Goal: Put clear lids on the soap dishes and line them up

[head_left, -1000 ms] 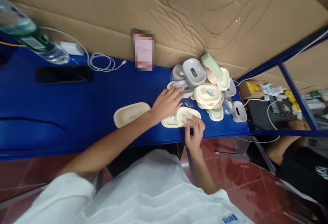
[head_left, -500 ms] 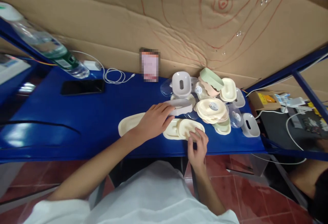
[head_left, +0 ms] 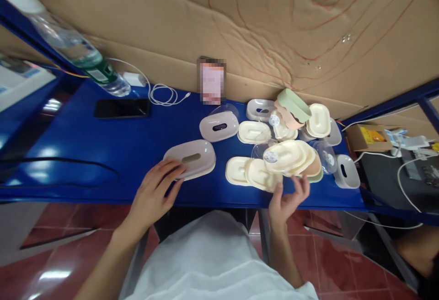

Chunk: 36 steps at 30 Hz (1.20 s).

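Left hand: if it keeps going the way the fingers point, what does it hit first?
The left hand already has its fingertips at the grey lid with the slot, stacked on a cream tray. Going on up-right it would push that first; beyond it, probably the second grey lid.

Table (head_left: 85, 153): blue, glossy, set against a cardboard wall.
Far left: bottle (head_left: 68, 48) lying on its side, charger (head_left: 134, 79) with a white cable (head_left: 164, 95).
Near the bottle: black phone (head_left: 122, 108), flat.
Middle: grey lid (head_left: 190, 158) on a cream tray, second grey lid (head_left: 219, 126) behind.
Right: pile of trays (head_left: 291, 153), cream, green, pink.
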Each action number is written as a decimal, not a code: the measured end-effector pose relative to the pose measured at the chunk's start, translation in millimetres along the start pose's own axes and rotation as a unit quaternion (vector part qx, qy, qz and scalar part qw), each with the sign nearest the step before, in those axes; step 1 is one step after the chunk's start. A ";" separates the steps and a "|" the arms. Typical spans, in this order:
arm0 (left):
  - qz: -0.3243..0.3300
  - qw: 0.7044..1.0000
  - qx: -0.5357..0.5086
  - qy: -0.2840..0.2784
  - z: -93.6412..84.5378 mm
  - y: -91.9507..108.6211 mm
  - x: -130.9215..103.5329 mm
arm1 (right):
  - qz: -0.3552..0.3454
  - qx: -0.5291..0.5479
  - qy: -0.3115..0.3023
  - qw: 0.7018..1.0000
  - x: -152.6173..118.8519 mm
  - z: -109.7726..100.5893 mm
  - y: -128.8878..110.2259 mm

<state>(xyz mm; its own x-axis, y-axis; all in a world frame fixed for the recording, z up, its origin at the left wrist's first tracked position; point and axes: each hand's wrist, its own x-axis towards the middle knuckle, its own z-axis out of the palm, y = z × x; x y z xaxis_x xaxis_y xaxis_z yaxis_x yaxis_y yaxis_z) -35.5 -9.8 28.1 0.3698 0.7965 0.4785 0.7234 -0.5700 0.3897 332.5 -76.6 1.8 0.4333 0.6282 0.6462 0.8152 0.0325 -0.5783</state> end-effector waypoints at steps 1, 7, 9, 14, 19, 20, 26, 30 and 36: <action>-0.002 1.000 0.000 0.000 0.3 -2.9 -4.8 | -0.003 -0.020 0.011 1.000 3.7 -0.2 3.5; 0.015 1.000 0.011 -0.023 5.4 -10.1 -7.9 | -0.049 -0.082 -0.049 0.994 15.0 1.6 9.8; 0.017 0.999 0.024 -0.030 6.0 -11.5 -8.2 | -0.072 -0.082 -0.044 0.993 10.0 1.9 3.5; 0.021 0.999 0.020 -0.038 7.9 -12.9 -12.8 | -0.176 -0.027 -0.124 0.976 -0.7 11.7 -31.2; 0.014 0.999 -0.022 -0.042 3.8 -8.9 -15.1 | -0.288 0.042 -0.354 0.889 12.0 41.4 -83.6; 0.010 0.999 -0.025 -0.041 1.5 -8.5 -16.0 | -0.302 0.050 -0.389 0.869 13.2 48.6 -93.1; -0.020 0.999 0.001 -0.038 -4.6 -16.6 -27.1 | -0.329 0.099 -0.441 0.829 -5.1 81.1 -118.6; -0.033 0.999 -0.009 -0.006 4.4 -21.1 -30.3 | -0.326 0.101 -0.427 0.838 -13.4 83.9 -116.2; -0.019 1.000 -0.011 -0.020 1.6 -25.7 -27.1 | -0.311 0.121 -0.406 0.851 -10.5 79.8 -115.6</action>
<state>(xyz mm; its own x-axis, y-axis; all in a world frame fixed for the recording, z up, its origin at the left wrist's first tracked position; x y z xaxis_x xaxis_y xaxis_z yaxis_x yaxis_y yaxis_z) -63.2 -16.4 3.8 0.3658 0.8244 0.4318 0.7240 -0.5437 0.4246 203.0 -24.9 22.1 -0.5412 0.7576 0.3648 0.6445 0.6524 -0.3988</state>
